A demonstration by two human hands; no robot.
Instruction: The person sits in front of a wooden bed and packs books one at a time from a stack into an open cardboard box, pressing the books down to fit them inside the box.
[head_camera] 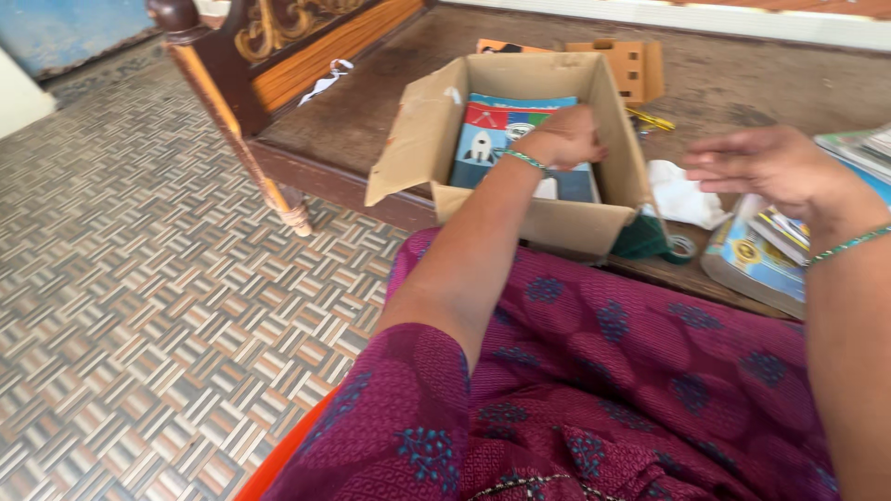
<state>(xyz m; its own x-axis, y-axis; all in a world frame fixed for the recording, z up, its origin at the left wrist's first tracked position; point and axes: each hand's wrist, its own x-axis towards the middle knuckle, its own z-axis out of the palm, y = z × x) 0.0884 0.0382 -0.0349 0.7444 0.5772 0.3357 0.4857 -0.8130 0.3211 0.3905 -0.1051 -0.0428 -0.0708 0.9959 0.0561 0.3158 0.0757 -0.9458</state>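
Note:
An open cardboard box (pixel 418 139) sits on a wooden bed base in front of me. Inside lies a colourful book (pixel 497 130) with a rocket picture on its cover. My left hand (pixel 564 137) reaches into the box, fingers curled and resting on the book's right part; whether it grips the book I cannot tell. My right hand (pixel 766 167) hovers to the right of the box, fingers apart and empty, above a stack of books (pixel 756 260) at the bed's edge.
A roll of tape (pixel 682 248) and a white cloth (pixel 682 195) lie between the box and the stack. A smaller cardboard piece (pixel 636 65) sits behind the box. A carved wooden headboard (pixel 269 46) stands at the left, over patterned tile floor (pixel 139 278).

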